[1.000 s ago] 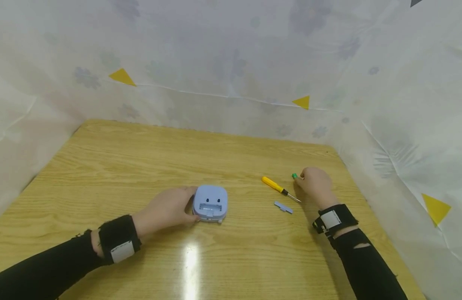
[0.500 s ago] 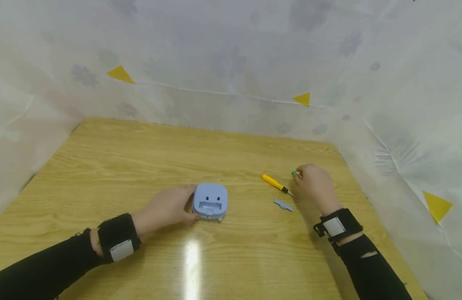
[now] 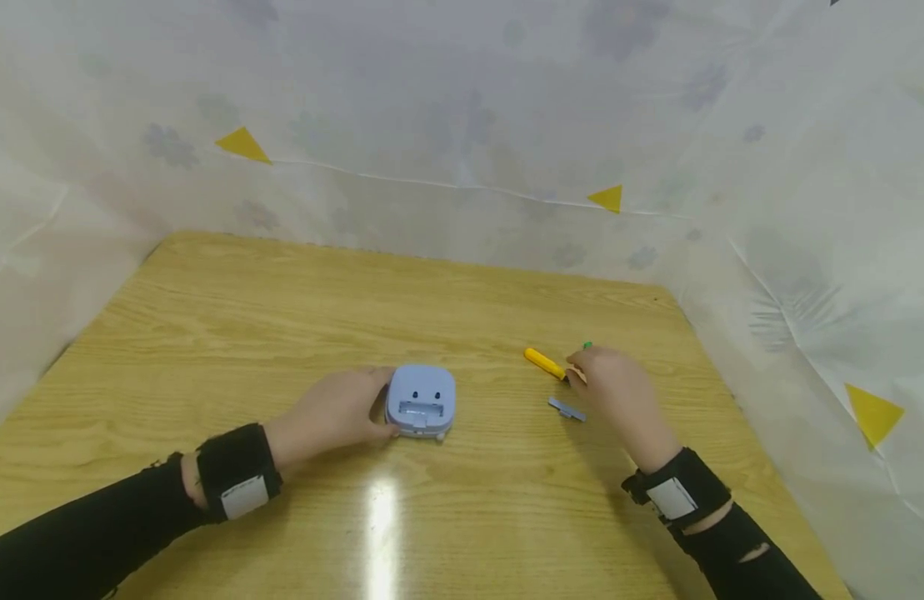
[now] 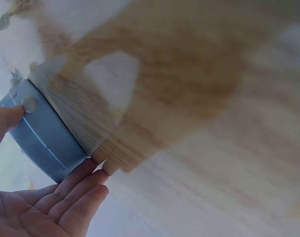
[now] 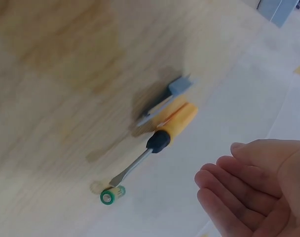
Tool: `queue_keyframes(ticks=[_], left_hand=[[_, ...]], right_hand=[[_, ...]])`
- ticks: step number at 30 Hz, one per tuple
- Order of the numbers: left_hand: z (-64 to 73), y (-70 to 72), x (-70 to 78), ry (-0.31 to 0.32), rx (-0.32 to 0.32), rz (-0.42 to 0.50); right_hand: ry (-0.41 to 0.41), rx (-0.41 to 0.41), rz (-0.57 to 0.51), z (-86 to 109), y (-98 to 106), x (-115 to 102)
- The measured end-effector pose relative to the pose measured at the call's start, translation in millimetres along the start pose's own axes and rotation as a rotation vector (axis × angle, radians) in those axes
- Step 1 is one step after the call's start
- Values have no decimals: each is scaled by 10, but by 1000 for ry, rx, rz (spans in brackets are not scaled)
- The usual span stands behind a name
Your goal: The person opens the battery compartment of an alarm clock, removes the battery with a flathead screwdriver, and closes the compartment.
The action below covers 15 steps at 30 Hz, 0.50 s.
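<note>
With our left hand (image 3: 334,412) we grip a pale blue, rounded-square plastic device (image 3: 421,401), thumb on the near side and fingers round the opposite edge. It sits just right of that palm, its upper face showing a recessed slot (image 3: 421,412); the left wrist view puts our thumb tip at or right beside a pale round knob (image 4: 29,104).

Our right hand (image 3: 619,396) pinches nothing: its fingers are loosely curled, apart from one another at the thumb, above a yellow-handled screwdriver (image 3: 544,362) with a black collar and metal shaft. The handle points away to the left of these fingertips. Just beyond the same hand lies a small green-ended cylindrical battery (image 5: 107,198), near the screwdriver's tip; we cannot tell whether they touch. Nearer than the fingertips, slightly left, lies a thin blue-grey plastic strip (image 3: 566,409) on the yellowish wood-grain tabletop (image 3: 319,308).
</note>
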<state>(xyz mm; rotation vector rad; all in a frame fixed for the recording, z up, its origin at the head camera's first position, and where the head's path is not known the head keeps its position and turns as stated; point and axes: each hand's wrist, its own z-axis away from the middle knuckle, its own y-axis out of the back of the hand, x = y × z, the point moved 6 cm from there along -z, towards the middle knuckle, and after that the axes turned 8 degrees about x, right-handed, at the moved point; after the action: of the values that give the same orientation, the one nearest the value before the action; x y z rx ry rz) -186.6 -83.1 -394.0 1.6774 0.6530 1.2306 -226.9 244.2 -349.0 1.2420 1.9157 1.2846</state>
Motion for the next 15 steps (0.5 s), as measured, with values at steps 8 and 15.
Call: queue_keyframes(ticks=[8,15], left_hand=[[4,20,14,-6,3,1],[7,14,8,-3,9,0]], right_hand=[[54,31,7,117,-7,-150],[97,-11,23,205,-52,-276]])
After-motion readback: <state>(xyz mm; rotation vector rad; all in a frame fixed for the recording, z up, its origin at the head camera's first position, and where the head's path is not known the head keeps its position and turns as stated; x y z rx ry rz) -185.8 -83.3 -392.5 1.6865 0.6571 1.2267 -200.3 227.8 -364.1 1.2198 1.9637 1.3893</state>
